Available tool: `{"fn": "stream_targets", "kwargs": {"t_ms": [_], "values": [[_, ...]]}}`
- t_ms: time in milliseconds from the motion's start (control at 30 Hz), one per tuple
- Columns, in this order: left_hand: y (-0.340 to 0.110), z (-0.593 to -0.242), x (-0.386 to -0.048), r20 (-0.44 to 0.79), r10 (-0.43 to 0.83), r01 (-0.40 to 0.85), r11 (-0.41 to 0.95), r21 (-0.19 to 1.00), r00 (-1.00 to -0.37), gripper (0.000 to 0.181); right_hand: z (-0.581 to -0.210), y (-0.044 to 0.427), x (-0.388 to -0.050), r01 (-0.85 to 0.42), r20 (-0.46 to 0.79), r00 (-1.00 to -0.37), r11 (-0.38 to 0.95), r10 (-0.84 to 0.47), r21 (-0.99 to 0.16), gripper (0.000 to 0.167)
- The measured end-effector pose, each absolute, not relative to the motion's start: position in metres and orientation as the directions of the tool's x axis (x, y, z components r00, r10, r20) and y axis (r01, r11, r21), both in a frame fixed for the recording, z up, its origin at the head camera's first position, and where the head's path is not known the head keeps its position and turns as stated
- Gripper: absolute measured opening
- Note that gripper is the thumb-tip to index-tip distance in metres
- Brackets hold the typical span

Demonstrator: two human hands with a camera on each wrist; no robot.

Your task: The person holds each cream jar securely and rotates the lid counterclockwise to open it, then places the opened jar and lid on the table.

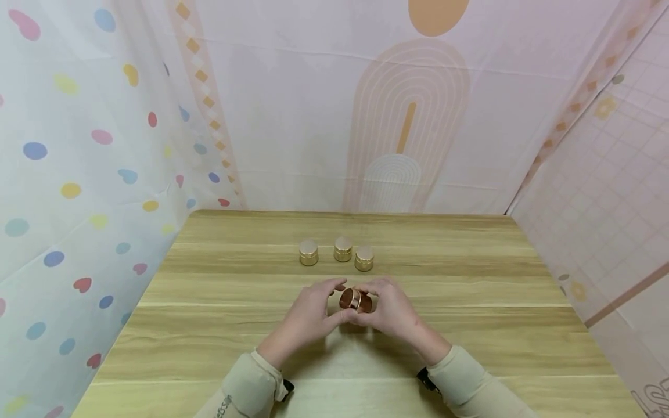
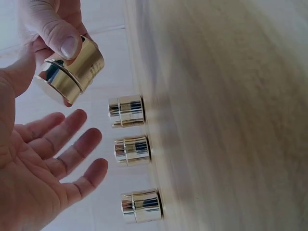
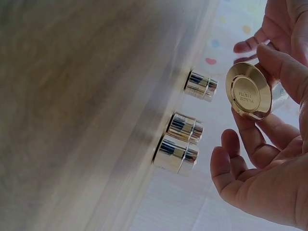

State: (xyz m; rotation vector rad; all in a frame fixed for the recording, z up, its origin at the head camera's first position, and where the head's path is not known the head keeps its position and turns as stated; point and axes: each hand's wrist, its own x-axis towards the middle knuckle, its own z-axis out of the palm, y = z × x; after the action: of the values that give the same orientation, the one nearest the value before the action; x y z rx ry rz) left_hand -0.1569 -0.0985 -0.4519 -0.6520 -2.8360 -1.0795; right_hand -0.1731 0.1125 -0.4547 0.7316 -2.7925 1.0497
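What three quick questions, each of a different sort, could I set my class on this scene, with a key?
1. Count: how many gold containers stand on the wooden table?

2. Multiple choice: which hand grips the fourth container?
A) the left hand
B) the right hand

3. True or false: the end of the fourth container that faces the right wrist camera is unmarked.

Key: 1. Three. 2. B. 3. False; it bears printed characters.
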Motion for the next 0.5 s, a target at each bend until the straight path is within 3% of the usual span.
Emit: {"fn": "stream_targets", "kwargs": {"t_ms": [500], "values": [[-0.1, -0.4494, -0.1536, 0.244, 0.409, 0.467, 0.633, 0.617, -0.879, 0.054, -0.4534, 0.1117, -0.1705, -0.483, 0.244, -0.871, 0.649, -0.426, -0.588, 0.055]]}}
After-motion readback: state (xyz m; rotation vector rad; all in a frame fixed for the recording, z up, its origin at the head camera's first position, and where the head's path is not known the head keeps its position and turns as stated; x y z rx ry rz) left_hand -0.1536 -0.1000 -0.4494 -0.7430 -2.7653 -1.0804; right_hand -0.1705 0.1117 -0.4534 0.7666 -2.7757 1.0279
